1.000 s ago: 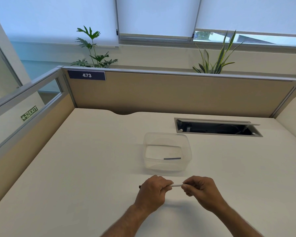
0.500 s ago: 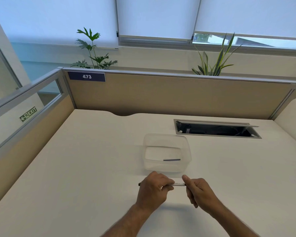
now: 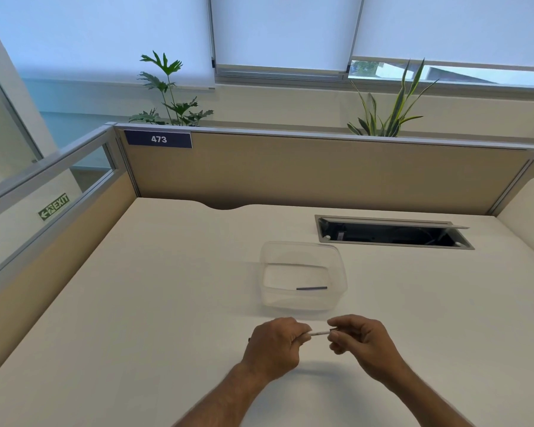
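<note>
- You're holding a white pen (image 3: 318,333) level just above the counter (image 3: 136,303), just in front of the clear plastic container (image 3: 341,274).
- Your left hand (image 3: 275,346) is gripping the barrel in a curled fist, and the dark tip is poking out on its left side.
- Your right hand (image 3: 363,342) is pinching the barrel's other end, with thumb and fingers curled on a small dark bit. It's too small to tell which part that is.
- Done, by my read: one thin dark stick (image 3: 311,288) is already lying in the container, near its front wall.
- Left: it looks like you're taking the pen apart. The end piece isn't off yet.
- Versus half a second ago: your right fingers were stretched out at the pen's end, and now they're curling back onto it. The left hand, pen and container are staying put.
</note>
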